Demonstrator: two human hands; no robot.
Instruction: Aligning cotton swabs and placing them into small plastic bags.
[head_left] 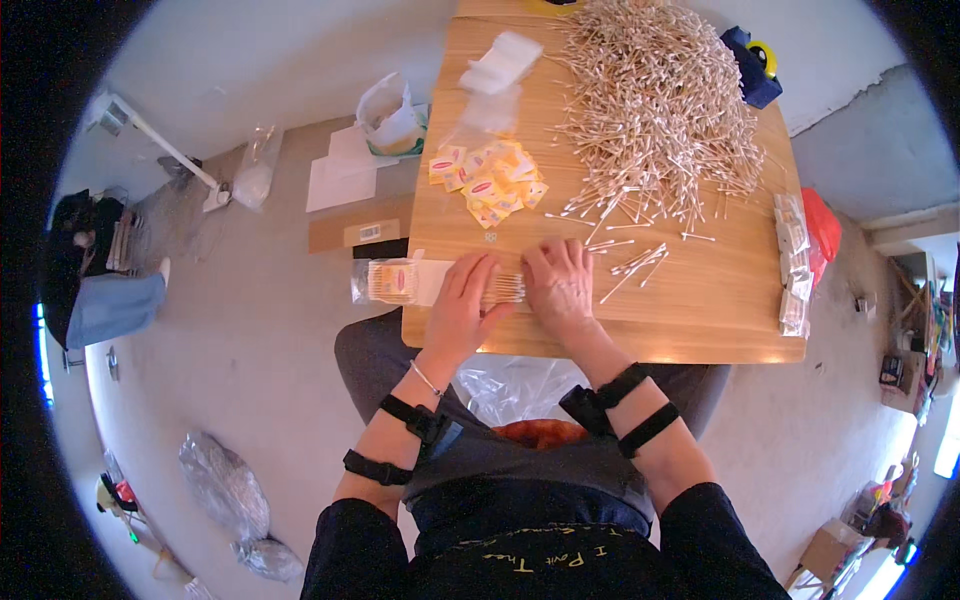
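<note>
At the table's near left, a row of cotton swabs (509, 289) lies between my two hands. My left hand (462, 305) is closed over the row, its fingers across the sticks. Bent and pressed together, the fingers of my right hand (562, 288) meet the row's right-hand tips; its thumb and fingertips are partly hidden. Left of my left hand, a clear bag (361, 282) holds swabs with a yellow label card (398, 281), and a white strip (430, 283) reaches from it under my hand. Several loose swabs (640, 264) lie right of my right hand.
A big heap of cotton swabs (660, 100) covers the far table (690, 325). Yellow label cards (490, 178) and clear bags (500, 65) lie far left. Filled packs (793, 265) line the right edge. A tape dispenser (752, 68) stands far right; a white bag (388, 112) stands beyond the left edge.
</note>
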